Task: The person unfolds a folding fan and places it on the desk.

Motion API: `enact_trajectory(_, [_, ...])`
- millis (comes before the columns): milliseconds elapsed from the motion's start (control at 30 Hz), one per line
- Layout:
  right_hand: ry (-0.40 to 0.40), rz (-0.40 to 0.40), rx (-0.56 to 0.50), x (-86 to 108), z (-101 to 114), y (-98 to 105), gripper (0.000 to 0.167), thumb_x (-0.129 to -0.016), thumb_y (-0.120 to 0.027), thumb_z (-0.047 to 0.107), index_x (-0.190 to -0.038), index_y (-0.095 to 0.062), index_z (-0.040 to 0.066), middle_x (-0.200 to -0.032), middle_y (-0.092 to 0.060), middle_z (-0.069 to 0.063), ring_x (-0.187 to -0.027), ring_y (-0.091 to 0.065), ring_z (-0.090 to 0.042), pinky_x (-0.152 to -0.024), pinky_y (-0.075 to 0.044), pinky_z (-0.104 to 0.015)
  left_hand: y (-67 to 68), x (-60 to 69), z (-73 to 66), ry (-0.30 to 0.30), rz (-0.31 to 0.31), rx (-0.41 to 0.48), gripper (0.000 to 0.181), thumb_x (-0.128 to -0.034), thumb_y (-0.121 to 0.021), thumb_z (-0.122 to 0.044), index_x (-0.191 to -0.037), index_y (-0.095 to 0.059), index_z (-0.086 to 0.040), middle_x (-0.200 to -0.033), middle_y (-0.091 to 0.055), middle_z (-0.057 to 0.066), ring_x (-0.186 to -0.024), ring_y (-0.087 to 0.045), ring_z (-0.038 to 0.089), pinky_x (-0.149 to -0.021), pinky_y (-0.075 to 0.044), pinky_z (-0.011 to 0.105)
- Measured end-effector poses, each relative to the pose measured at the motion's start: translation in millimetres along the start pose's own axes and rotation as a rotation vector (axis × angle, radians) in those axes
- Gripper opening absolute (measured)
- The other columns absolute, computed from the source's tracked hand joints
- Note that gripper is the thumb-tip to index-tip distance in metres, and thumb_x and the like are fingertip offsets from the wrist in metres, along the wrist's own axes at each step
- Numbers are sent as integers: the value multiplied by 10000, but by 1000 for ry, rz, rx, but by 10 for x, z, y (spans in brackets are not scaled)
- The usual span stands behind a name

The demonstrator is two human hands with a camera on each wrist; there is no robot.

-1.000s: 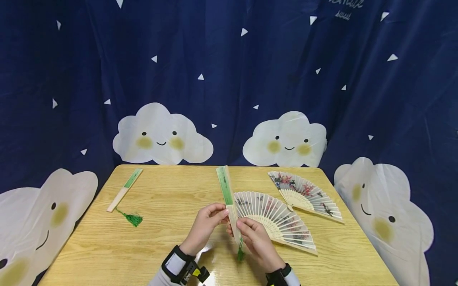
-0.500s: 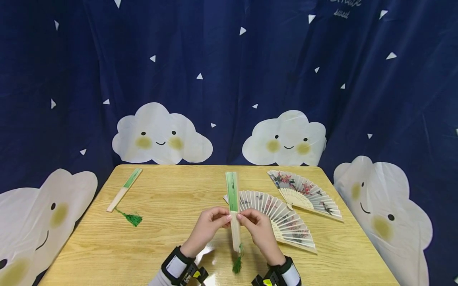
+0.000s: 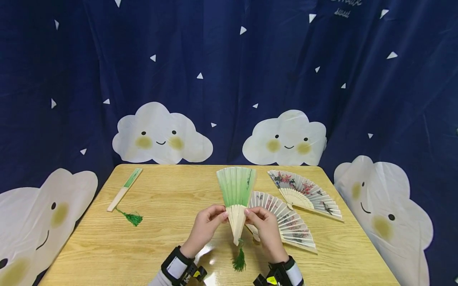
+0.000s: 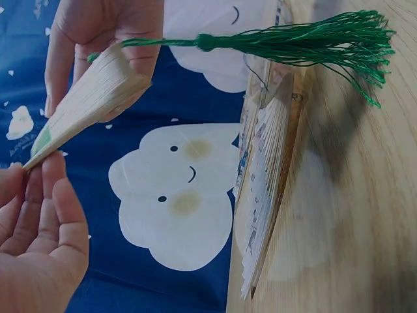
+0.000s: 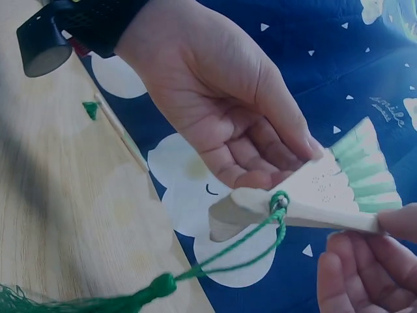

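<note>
Both hands hold a green folding fan, partly spread, above the middle of the table. My left hand pinches its left edge stick, and my right hand pinches the right edge. From the pivot end hangs a green tassel. In the left wrist view the fan's pale ribs lie between the left hand and the other hand. The right wrist view shows the cord looped through the pivot, with the right hand on the pale sticks.
Two spread fans with flower prints, a nearer one and a farther one, lie at the right of the wooden table. A folded green fan with a tassel lies at the left. A blue curtain hangs behind.
The green fan, folded before, is now partly spread. The right hand moved up along it, then both hands moved slightly apart with its edges.
</note>
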State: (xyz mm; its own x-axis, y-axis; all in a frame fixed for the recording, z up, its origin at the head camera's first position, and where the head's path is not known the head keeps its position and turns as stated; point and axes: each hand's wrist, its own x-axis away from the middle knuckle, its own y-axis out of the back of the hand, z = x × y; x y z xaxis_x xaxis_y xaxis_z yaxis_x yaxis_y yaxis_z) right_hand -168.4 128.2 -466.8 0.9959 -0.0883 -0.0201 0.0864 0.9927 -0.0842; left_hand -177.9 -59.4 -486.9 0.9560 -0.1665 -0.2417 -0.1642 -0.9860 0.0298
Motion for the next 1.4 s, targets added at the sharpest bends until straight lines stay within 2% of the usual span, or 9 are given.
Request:
enact_trajectory(267, [-24, -60, -199, -38, -53, 90, 113, -897, -692, 118, -824, -639, 48, -766, -660, -2, -669, -654, -136, -691, -591, -273, 8, 20, -10, -58, -187, 22, 146, -928, -654, -113, -1001, -671, 12, -882, -693, 209, -768, -684, 119, -759, -602, 328])
enact_trajectory(467, [-43, -63, -264, -43, -97, 146, 181, -903, -673, 90, -736, -607, 112, -707, -682, 20, -637, -658, -109, -652, -583, -239, 35, 21, 4, -86, -279, 64, 137, -927, -650, -85, -976, -654, 43, -871, -686, 229, -737, -693, 136, -727, -610, 343])
enact_trajectory(567, [-50, -59, -289, -36, -107, 167, 198, -911, -657, 79, -724, -601, 112, -698, -694, 17, -632, -666, -104, -647, -585, -235, 49, 12, 17, -64, -316, 109, 134, -922, -647, -56, -971, -641, 69, -866, -685, 228, -724, -700, 158, -717, -613, 353])
enact_trajectory(767, [-84, -53, -346, -13, -126, 200, 196, -934, -621, 75, -739, -625, 97, -706, -710, 10, -638, -676, -98, -655, -586, -219, 73, -13, 18, -7, -406, 326, 197, -912, -644, -16, -1002, -577, 147, -822, -707, 109, -736, -720, 163, -732, -618, 372])
enact_trajectory(867, [-105, -28, -403, 7, -145, 203, 193, -945, -606, 75, -760, -643, 111, -731, -722, 13, -664, -680, -87, -678, -584, -207, 83, -17, 18, 22, -454, 408, 180, -918, -633, -9, -1003, -565, 134, -789, -710, 40, -735, -722, 160, -735, -618, 367])
enact_trajectory(967, [-110, 9, -465, 30, -175, 192, 185, -953, -595, 72, -786, -656, 121, -763, -732, 10, -699, -686, -84, -711, -587, -207, 85, -15, 23, 46, -496, 470, 126, -924, -610, 17, -995, -560, 109, -777, -706, 24, -726, -720, 150, -725, -619, 333])
enact_trajectory(1133, [-89, 34, -553, 82, -232, 140, 164, -967, -575, 62, -825, -647, 101, -817, -740, -13, -770, -703, -99, -763, -594, -226, 80, -11, 48, 83, -552, 539, 69, -932, -602, 15, -955, -558, 62, -780, -700, 38, -715, -720, 151, -716, -618, 312])
enact_trajectory(1267, [-78, -9, -581, 136, -275, 74, 145, -970, -573, 63, -842, -637, 86, -832, -731, -26, -794, -702, -114, -780, -591, -230, 71, -2, 87, 105, -575, 556, 74, -934, -603, 7, -957, -564, 66, -805, -690, 50, -731, -720, 150, -734, -618, 318])
enact_trajectory(1400, [-130, -78, -580, 211, -304, 8, 109, -966, -595, 99, -859, -618, 91, -847, -706, -21, -824, -687, -123, -820, -581, -234, 76, 25, 132, 140, -585, 584, 55, -935, -592, 19, -950, -561, 61, -811, -666, 61, -725, -715, 148, -748, -617, 318])
